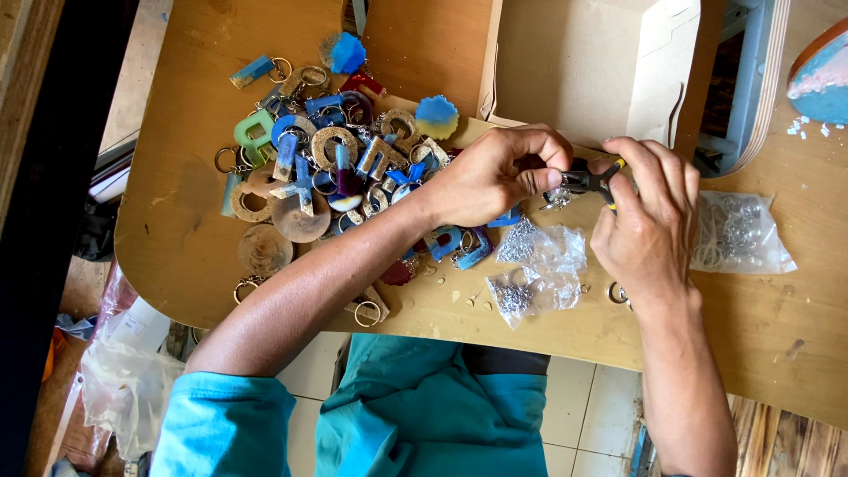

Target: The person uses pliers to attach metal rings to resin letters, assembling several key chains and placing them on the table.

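Teal sleeves and lap lowest in view, forearms reaching up over the wooden worktop (177, 230). Left hand (490, 177) curled, fingers (539, 181) pinched narrow on a small metal ring and chain piece (558, 196); right hand (649, 221) wrapped shut around small pliers (594, 181), nose meeting that piece just beside the left fingertips. Best done, by judgement, with the ring held still, a light squeeze and wrists braced on the wood. Both wrists bent inward, knuckles up. Clear bags of metal rings (539, 265) just below the fingers, another bag (738, 234) right of the right hand, heap of resin letter keychains (327, 168) well left, cardboard box (583, 62) above.
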